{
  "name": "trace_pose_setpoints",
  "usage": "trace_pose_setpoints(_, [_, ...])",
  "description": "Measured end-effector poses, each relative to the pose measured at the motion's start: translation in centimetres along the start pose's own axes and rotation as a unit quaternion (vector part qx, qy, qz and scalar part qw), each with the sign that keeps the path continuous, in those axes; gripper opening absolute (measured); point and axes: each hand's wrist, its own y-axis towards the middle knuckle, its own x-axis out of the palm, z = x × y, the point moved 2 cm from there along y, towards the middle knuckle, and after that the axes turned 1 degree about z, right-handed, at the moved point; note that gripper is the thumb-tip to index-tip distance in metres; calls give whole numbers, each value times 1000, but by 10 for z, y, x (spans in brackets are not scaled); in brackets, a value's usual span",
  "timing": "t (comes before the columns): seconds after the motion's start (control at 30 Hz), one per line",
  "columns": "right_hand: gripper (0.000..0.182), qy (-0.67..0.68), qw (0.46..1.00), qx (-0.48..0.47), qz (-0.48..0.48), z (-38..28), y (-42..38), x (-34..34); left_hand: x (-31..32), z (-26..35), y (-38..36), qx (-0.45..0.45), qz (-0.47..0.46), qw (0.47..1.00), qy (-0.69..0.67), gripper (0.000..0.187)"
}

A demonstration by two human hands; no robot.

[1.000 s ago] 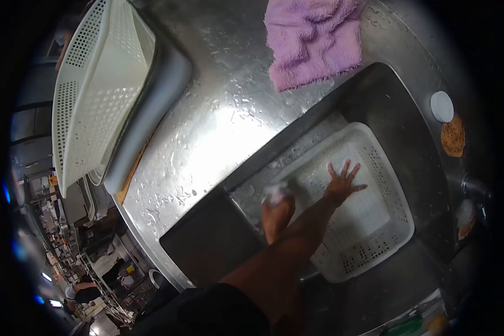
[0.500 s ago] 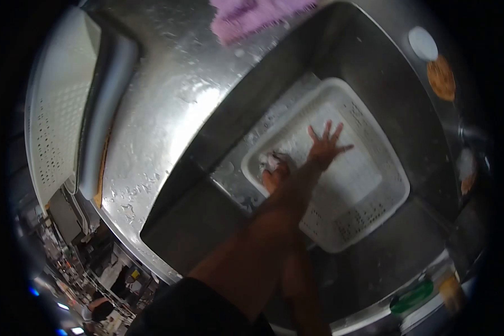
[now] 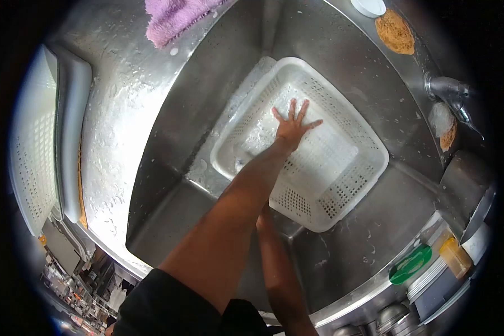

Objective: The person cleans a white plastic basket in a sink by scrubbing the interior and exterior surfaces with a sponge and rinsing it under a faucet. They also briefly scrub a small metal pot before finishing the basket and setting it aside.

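Observation:
A white perforated plastic basket (image 3: 350,115) sits tilted in a deep steel sink (image 3: 201,106). My left hand (image 3: 294,129) is spread over the basket, fingers apart and nothing in them, with suds on the bottom around it. My right forearm (image 3: 277,257) passes beneath my left arm, whose forearm hides the right hand near the basket's lower left side. A small whitish wad (image 3: 241,164) peeks out there beside my left forearm, inside the rim.
A pink towel (image 3: 179,19) lies on the wet steel counter (image 3: 115,95). White baskets (image 3: 36,151) stand at left. Along the right ledge are an orange-brown scrubber (image 3: 395,31), a white lid (image 3: 369,5) and a tap (image 3: 451,88). A green item (image 3: 411,264) sits lower right.
The view has shifted, so the sink and basket appear further left and higher. My left hand stays spread over the basket. The right hand, earlier visible on a whitish wad, is now hidden.

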Motion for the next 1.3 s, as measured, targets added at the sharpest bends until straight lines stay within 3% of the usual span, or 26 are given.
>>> trace_pose_setpoints(0.07, [31, -127, 990, -45, -44, 40, -33, -2, 21, -1, -3, 3, 50, 999, 1, 133])
trace_pose_setpoints(0.1, [32, -254, 959, -71, -109, 80, -49, -43, 9, -3, -4, 7, 50, 999, 5, 133])
trace_pose_setpoints(0.17, [26, -258, 929, 183, -191, 84, -41, -132, -16, 1, -11, 1, -67, 998, -2, 124])
trace_pose_setpoints(0.2, [26, -259, 930, 180, -189, 83, -35, -132, -17, 0, -8, 1, -63, 998, -1, 124])
trace_pose_setpoints(0.27, [24, -354, 903, 74, -233, 78, -29, -130, -14, 2, -10, -5, -61, 998, 9, 127])
trace_pose_setpoints(0.3, [23, -282, 942, 7, -182, 92, -31, -92, -1, 2, -6, -5, -59, 998, 6, 127])
trace_pose_setpoints(0.33, [22, -205, 968, -60, -129, 99, -34, -37, 18, -1, 0, -5, 25, 1000, 14, 135])
trace_pose_setpoints(0.37, [27, -74, 994, 26, -81, 56, -15, -5, 29, 1, 2, -5, 107, 994, 21, 142])
trace_pose_setpoints(0.43, [34, 65, 992, 108, -25, 38, 3, 7, 13, -4, 5, -10, 54, 998, 16, 144])
trace_pose_setpoints(0.47, [27, -48, 994, 6, -102, 43, -5, -22, 8, 0, -2, -7, -11, 1000, 4, 146])
trace_pose_setpoints(0.5, [21, -163, 965, -106, -179, 59, -10, -48, -2, 0, -2, -2, -8, 1000, 2, 146])
trace_pose_setpoints(0.53, [24, -276, 928, 9, -251, 72, -11, -81, -10, -2, -2, -7, -32, 999, 4, 146])
trace_pose_setpoints(0.57, [33, -250, 952, 35, -173, 97, -30, -120, -11, 1, -5, -10, -62, 998, 3, 146])
trace_pose_setpoints(0.6, [37, -308, 915, 154, -209, 88, -28, -158, -9, 3, -5, -9, -62, 998, -4, 146])
trace_pose_setpoints(0.7, [39, -393, 867, 144, -271, 93, -31, -161, -3, 1, -4, -17, -56, 998, 2, 147])
trace_pose_setpoints(0.8, [39, -253, 949, 74, -172, 97, -25, -99, -5, 1, -2, -20, -41, 999, 14, 148])
trace_pose_setpoints(0.83, [41, -274, 923, 78, -260, 76, -7, -72, -5, 0, -2, -20, -43, 999, 11, 148])
trace_pose_setpoints(0.9, [35, -109, 964, 147, -193, 29, 20, -29, -5, 0, -2, -16, -44, 999, 4, 149])
trace_pose_setpoints(0.93, [35, -112, 963, 152, -191, 14, 23, -21, -4, 1, -2, -17, -51, 999, 5, 149])
trace_pose_setpoints(1.03, [29, -29, 997, 72, 0, 20, 30, -27, -6, -1, -5, -17, -59, 998, 2, 146])
trace_pose_setpoints(1.1, [29, -229, 907, 162, -315, 66, 35, -60, -3, -7, -6, -1, -30, 1000, 3, 144])
trace_pose_setpoints(1.13, [23, -260, 920, 127, -265, 68, 34, -94, 0, -11, -6, 5, -16, 1000, 4, 142])
trace_pose_setpoints(1.17, [17, -290, 928, 89, -215, 67, 31, -127, -22, -13, -13, 12, -68, 997, -16, 140])
trace_pose_setpoints(1.23, [15, -333, 916, 98, -203, 97, 17, -160, -14, -36, -16, 73, -24, 993, -87, 138])
trace_pose_setpoints(1.27, [14, -375, 902, 98, -190, 110, 9, -165, -11, -46, -21, 86, -11, 993, -79, 111])
trace_pose_setpoints(1.3, [14, -375, 903, 93, -189, 119, 10, -156, 1, -47, -17, 83, -6, 994, -77, 111])
